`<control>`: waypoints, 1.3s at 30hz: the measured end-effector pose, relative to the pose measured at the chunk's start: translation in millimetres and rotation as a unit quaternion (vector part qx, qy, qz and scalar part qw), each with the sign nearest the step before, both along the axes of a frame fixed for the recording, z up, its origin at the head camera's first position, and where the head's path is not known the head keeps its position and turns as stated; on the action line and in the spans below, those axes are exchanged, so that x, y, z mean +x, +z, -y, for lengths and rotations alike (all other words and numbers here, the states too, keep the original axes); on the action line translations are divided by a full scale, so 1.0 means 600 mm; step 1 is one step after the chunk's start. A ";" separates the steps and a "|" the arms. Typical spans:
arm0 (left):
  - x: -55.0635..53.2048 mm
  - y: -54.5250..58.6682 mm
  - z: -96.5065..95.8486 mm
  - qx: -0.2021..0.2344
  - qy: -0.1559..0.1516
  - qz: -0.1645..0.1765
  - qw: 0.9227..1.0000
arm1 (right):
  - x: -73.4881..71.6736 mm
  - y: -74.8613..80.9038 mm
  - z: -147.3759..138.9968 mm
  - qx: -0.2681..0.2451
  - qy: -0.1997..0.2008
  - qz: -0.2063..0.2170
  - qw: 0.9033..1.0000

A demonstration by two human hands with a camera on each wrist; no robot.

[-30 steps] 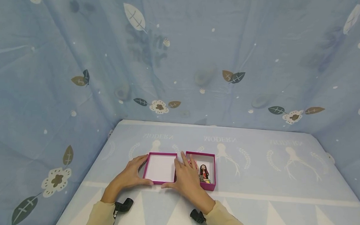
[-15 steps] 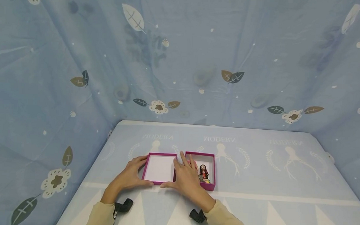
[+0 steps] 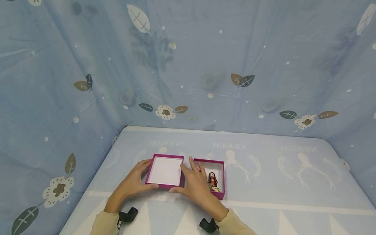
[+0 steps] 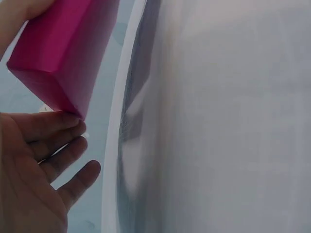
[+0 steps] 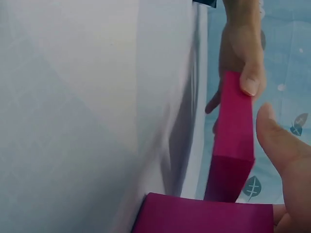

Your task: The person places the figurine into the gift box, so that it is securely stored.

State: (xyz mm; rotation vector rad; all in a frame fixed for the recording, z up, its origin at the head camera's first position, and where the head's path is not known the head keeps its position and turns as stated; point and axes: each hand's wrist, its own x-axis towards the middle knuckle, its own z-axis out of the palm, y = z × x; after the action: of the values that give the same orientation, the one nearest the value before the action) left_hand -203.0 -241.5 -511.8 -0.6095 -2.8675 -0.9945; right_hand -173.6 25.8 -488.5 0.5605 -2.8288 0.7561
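Observation:
A square magenta box lid (image 3: 165, 170), white inside, is tilted above the table in the head view. My left hand (image 3: 136, 179) grips it by its left side, thumb at the near edge and fingers at the far corner. In the right wrist view the left thumb presses on the lid's magenta side (image 5: 233, 126). My right hand (image 3: 198, 185) has its fingers extended, index at the lid's right edge and thumb spread near its front corner. Its other fingers overlap the matching magenta box (image 3: 224, 179), which holds a small dark-haired doll (image 3: 212, 180) and a partly hidden pink item.
The table (image 3: 282, 176) has a pale blue and white printed cover. Blue leaf-and-flower fabric (image 3: 190, 62) hangs behind and at the sides. Each wrist wears a black camera, such as the left one (image 3: 128, 215).
The lid has risen and tilted, shifting slightly left and away from me, with the left hand moving along. The right hand has barely moved; the box with the doll stays put.

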 end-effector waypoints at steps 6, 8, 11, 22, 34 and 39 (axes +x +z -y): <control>0.002 0.006 -0.001 0.013 0.000 -0.005 1.000 | 0.001 0.001 -0.003 -0.020 -0.001 -0.021 1.000; 0.002 0.009 -0.003 0.013 0.001 -0.005 1.000 | 0.001 0.002 -0.005 -0.024 -0.002 -0.025 0.999; 0.002 0.014 -0.006 0.016 0.000 -0.012 1.000 | 0.001 0.006 -0.008 -0.030 -0.003 -0.025 0.999; -0.007 0.045 -0.039 0.075 -0.003 -0.075 0.994 | 0.000 0.035 -0.043 -0.105 -0.001 -0.012 0.994; -0.045 0.070 -0.123 0.087 -0.026 -0.001 0.996 | -0.014 0.042 -0.119 -0.168 -0.016 -0.017 0.986; -0.068 0.083 -0.168 0.079 -0.039 0.034 0.996 | -0.025 0.040 -0.155 -0.212 -0.028 0.005 0.977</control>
State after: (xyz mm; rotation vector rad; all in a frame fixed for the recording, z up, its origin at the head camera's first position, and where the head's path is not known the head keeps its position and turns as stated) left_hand -243.6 -140.7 -461.9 -0.6924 -2.8058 -1.2628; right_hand -188.6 118.8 -464.4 0.4035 -2.5596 1.3029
